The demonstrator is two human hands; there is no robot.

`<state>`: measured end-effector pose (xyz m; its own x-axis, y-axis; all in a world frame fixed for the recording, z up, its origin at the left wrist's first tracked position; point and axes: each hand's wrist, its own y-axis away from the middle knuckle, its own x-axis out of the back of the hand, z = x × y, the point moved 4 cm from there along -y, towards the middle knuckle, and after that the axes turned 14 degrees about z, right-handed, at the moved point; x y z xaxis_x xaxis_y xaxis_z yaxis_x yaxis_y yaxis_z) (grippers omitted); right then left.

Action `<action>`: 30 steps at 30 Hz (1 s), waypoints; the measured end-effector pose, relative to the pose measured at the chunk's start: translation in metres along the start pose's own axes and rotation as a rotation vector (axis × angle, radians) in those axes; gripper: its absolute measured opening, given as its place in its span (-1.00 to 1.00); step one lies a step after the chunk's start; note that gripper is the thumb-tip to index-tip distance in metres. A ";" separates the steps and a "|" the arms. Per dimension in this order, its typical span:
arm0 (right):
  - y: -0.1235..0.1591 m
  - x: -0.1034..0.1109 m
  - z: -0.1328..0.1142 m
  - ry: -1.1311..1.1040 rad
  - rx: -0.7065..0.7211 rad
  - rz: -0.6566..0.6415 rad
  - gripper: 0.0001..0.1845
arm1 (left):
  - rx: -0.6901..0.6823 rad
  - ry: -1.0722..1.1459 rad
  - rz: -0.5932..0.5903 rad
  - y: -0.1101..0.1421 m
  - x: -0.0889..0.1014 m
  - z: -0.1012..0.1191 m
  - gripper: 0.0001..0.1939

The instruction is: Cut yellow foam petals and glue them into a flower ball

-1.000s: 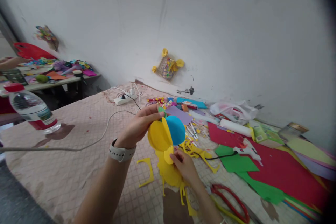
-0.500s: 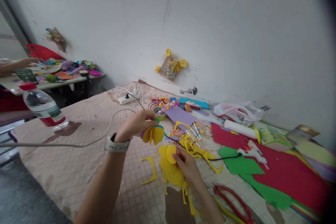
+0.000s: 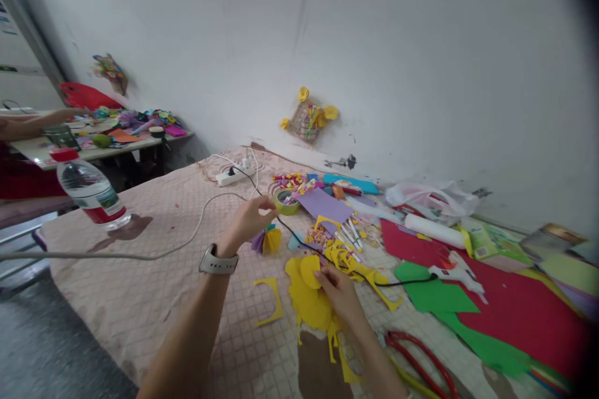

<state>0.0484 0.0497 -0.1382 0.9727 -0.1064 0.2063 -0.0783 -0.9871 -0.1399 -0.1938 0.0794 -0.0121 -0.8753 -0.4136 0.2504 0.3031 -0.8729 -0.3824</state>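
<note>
My left hand [image 3: 250, 221], with a white-banded watch on its wrist, is pinched at the top of a small paper flower [image 3: 267, 240]. Purple, yellow and green-blue petals show below the fingertips; the exact grip point is hidden. Lower down, my right hand [image 3: 339, 293] has a yellow paper circle [image 3: 309, 271] between thumb and fingers. Beneath that circle lies a pile of yellow paper pieces [image 3: 306, 307]. A curved yellow offcut [image 3: 271, 302] is just left of the pile, and a black cord [image 3: 299, 240] runs behind both hands.
Red-handled scissors [image 3: 423, 358] lie near the front right. A white glue gun [image 3: 461, 274] rests over green and red sheets [image 3: 519, 305]. Behind are a tape roll [image 3: 286, 202] and a power strip [image 3: 235, 174]. A water bottle [image 3: 93, 193] stands left; another person's arm [image 3: 40, 123] reaches over the far table.
The paper flower has turned beneath my left hand, showing more purple and looking smaller. My right hand keeps the yellow circle over the pile. The whole view has shifted slightly.
</note>
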 end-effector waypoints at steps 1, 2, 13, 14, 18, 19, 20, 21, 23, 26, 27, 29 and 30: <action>-0.001 0.002 -0.004 -0.021 -0.011 0.009 -0.57 | -0.004 0.047 -0.017 0.003 -0.005 0.007 -0.87; -0.001 0.003 -0.009 -0.041 -0.022 0.017 -0.56 | -0.003 0.095 -0.044 0.008 -0.012 0.014 -0.84; -0.001 0.015 -0.040 -0.058 -0.024 0.031 -0.58 | 0.236 0.411 -0.255 0.075 -0.085 -0.008 -0.74; -0.002 0.014 -0.038 -0.037 -0.019 0.030 -0.57 | 0.260 0.421 -0.242 0.076 -0.084 -0.012 -0.74; -0.002 0.009 -0.024 0.102 0.008 -0.009 -0.58 | 0.317 0.439 -0.165 0.073 -0.077 -0.019 -0.78; -0.001 0.007 -0.020 0.156 0.015 -0.024 -0.62 | 0.323 0.438 -0.142 0.072 -0.077 -0.021 -0.79; 0.000 0.005 -0.017 0.216 0.022 -0.037 -0.67 | 0.325 0.435 -0.118 0.072 -0.076 -0.022 -0.79; 0.003 0.004 -0.015 0.279 0.029 -0.045 -0.71 | 0.326 0.432 -0.097 0.071 -0.076 -0.023 -0.80; 0.007 0.001 -0.013 0.395 0.044 -0.044 -0.71 | 0.321 0.423 -0.058 0.072 -0.077 -0.025 -0.80; 0.012 -0.002 -0.015 0.499 0.073 -0.026 -0.61 | 0.308 0.409 -0.017 0.073 -0.079 -0.028 -0.81; 0.014 -0.003 -0.016 0.512 0.081 -0.024 -0.60 | 0.304 0.401 -0.004 0.073 -0.079 -0.029 -0.82; 0.015 -0.006 -0.017 0.509 0.089 -0.025 -0.63 | 0.294 0.382 0.023 0.074 -0.079 -0.030 -0.83; 0.015 -0.007 -0.016 0.495 0.088 -0.028 -0.68 | 0.288 0.371 0.038 0.074 -0.079 -0.031 -0.84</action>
<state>0.0373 0.0341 -0.1257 0.7522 -0.1447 0.6428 -0.0140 -0.9789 -0.2039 -0.1138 0.0559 -0.0877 -0.9212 -0.3722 -0.1136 0.3840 -0.9168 -0.1095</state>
